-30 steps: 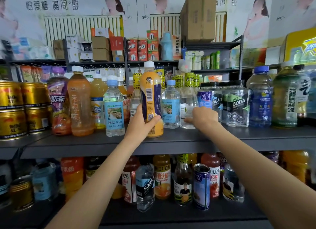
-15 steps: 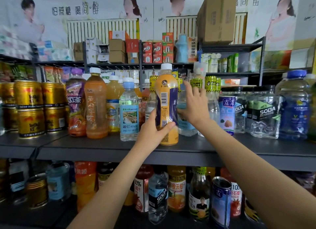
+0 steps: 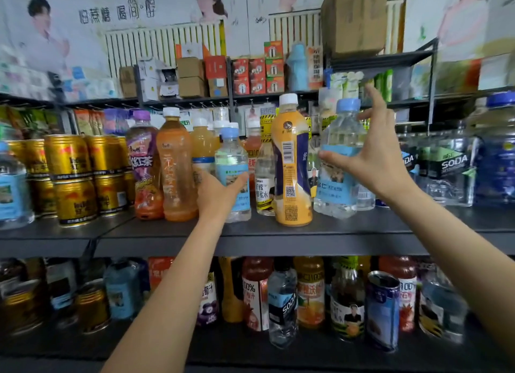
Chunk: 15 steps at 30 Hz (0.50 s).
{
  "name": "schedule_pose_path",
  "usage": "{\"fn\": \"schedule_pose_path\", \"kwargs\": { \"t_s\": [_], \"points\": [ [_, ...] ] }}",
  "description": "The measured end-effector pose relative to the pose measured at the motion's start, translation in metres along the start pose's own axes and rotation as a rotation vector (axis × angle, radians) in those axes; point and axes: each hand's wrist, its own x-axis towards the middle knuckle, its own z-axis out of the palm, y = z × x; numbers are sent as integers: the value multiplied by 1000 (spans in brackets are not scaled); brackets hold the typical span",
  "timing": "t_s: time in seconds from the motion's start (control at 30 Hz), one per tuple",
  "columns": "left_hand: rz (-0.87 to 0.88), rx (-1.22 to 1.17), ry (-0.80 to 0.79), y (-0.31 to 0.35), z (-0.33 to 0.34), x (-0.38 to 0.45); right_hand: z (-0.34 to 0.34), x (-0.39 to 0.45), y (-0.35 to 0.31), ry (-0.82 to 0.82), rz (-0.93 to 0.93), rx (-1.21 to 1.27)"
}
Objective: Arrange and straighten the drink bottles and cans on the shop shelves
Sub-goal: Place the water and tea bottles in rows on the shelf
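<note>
While both arms reach up to the dark grey metal upper shelf, the work sits right in the middle of the drinks row. The left hand wraps around the lower half of a small clear water bottle with a pale blue cap and blue label, thumb across the front of the label, fingers going round behind it. That low hold makes sense: grab near the base and the bottle slides or turns without tipping. It stands upright on the shelf, just beside the tall orange tea bottle with a white cap on its left.

Over to the right hand, and it is spread wide, thumb pointing left across the label of a second clear water bottle with a pale blue cap, fingers fanned up behind its shoulder. Whether the palm actually touches the plastic is hard to say from here; the fingers look straight, not clamped, so I read it as a loose, unclosed hand at the bottle's side.

Between the two hands stands the tall yellow-and-navy juice bottle with a white cap, barcode side facing out, so it probably still wants turning. Gold cans are stacked at far left, clear soda bottles with black labels at right, looking reasonably tidy.
</note>
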Motion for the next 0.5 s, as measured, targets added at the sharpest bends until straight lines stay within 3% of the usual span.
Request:
{"fn": "schedule_pose_path", "kwargs": {
  "t_s": [0.13, 0.27, 0.37, 0.5],
  "points": [
    [92, -7, 150, -7, -3, -7, 3, -8, -5, -60, -17, -48],
    [369, -165, 327, 7, -8, -29, -14, -21, 7, -62, -26, -58],
    [524, -279, 264, 62, 4, -61, -44, -24, 23, -44, -22, -74],
    [593, -498, -49, 121, 65, -108, -100, -28, 57, -18, -15, -94]
  ]
}}
